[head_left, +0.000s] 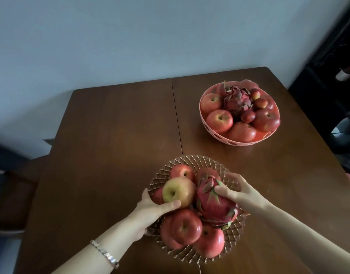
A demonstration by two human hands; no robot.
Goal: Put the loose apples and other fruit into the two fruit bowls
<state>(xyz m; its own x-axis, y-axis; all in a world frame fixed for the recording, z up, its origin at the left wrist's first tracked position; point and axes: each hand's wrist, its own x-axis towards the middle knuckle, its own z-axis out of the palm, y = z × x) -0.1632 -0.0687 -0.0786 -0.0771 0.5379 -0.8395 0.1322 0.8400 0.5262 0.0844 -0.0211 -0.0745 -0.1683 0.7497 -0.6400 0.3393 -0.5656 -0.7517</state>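
My left hand (pixel 150 210) is wrapped around the yellow-green apple (pixel 178 191), thumb across its near side, fingers under it at the left rim of the glass bowl (pixel 205 163). My right hand (pixel 237 191) grips the dragon fruit (pixel 213 206) from the right, fingers pressed on its top. Both fruits sit inside the glass bowl, touching each other. Around them in the same bowl: red apples (pixel 187 226), two at the near side, one at the far side, one partly hidden behind my left hand. Pink bowl (pixel 239 142) is well apart at the far right of the table (pixel 111 135), full: red apples, a second dragon fruit, some small red fruits. Bracelet (pixel 105 256) on my left wrist.
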